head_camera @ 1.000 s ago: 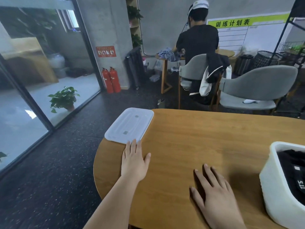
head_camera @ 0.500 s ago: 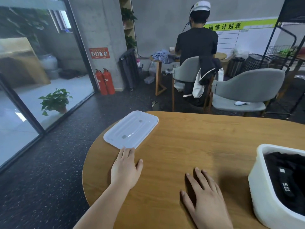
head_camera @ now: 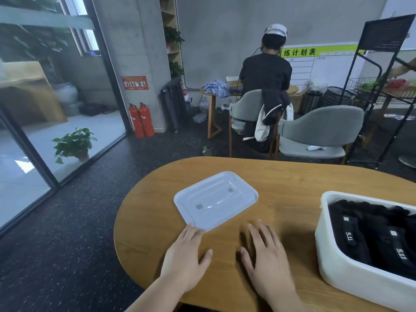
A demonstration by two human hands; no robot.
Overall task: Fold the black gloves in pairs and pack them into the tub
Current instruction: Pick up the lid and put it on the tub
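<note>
Black gloves [head_camera: 369, 233] are sitting inside the white tub [head_camera: 324, 251] at the right end of the wooden table [head_camera: 292, 176], labels facing up; I'm seeing none loose on the tabletop, though the tub is running out of frame. So packing is looking done, and I'm reading the step in hand as lidding. The tub's lid [head_camera: 216, 200] is lying flat just left of centre, well apart from the tub. Left hand [head_camera: 184, 260] is lying palm down with straight fingers, tips touching the lid's near corner, gripping nothing; can't tell if they're on top of the rim or at its edge. Right hand [head_camera: 265, 255] is resting flat beside it, fingers spread, holding nothing. To do it well: be sliding the lid's corner past the table edge or tipping it up with the left fingertips so a thumb is getting underneath, since it's lying flush. Then be taking both short ends, matching the long side to the tub, and pressing corners down in turn. Watch any glove fabric riding over the rim.
</note>
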